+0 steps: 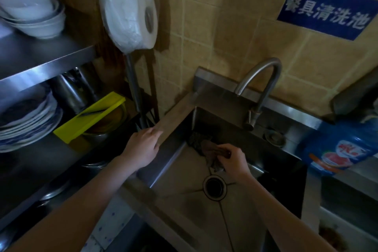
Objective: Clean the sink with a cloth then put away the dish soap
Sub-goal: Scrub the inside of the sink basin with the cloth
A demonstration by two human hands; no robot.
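Right hand (233, 159) is down in the sink (180, 206), grip closed round the brown cloth (212, 155) just behind the drain (214, 187). Left hand (143, 147) rests relaxed on the sink's left rim. Blue dish soap (339, 149) sits on the worktop (366, 166) right of the sink.

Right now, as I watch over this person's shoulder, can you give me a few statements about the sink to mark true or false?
1. The right hand grips a dark cloth inside the sink. True.
2. The left hand holds the dish soap. False: it rests on the sink's left rim, and the blue dish soap sits on the counter to the right.
3. The cloth covers the drain. False: the drain is uncovered, nearer the person than the cloth.
4. White bowls are stacked on the top shelf to the left. True.
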